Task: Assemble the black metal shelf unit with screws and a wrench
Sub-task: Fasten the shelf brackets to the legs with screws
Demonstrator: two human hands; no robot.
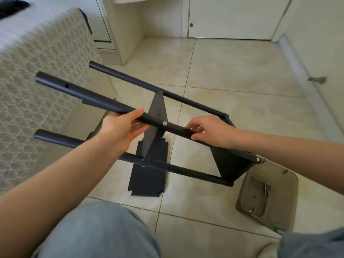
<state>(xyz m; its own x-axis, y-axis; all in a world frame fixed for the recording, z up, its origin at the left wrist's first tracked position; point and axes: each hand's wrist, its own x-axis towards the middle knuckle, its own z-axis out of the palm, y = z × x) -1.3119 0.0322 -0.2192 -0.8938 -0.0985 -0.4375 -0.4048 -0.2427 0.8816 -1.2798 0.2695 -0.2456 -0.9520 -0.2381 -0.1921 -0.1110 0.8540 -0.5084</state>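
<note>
The black metal shelf unit [178, 101] hangs tilted above the floor, its tubes pointing up and to the left. Two black shelf plates are fixed between the tubes. My left hand [121, 129] grips the nearest tube [74, 91] from below, left of a silver screw [164, 123]. My right hand [208, 130] holds the same tube just right of that screw, fingers curled over it. A second screw [258, 159] sits at the tube's lower right end. A loose black shelf plate [149, 179] lies flat on the tiles under the unit.
A beige tray [286, 185] with several screws [266, 189] stands on the floor at the lower right. A bed with a patterned cover [37, 90] fills the left side. White cabinets [223, 17] line the back wall. My knees in jeans [96, 233] are at the bottom.
</note>
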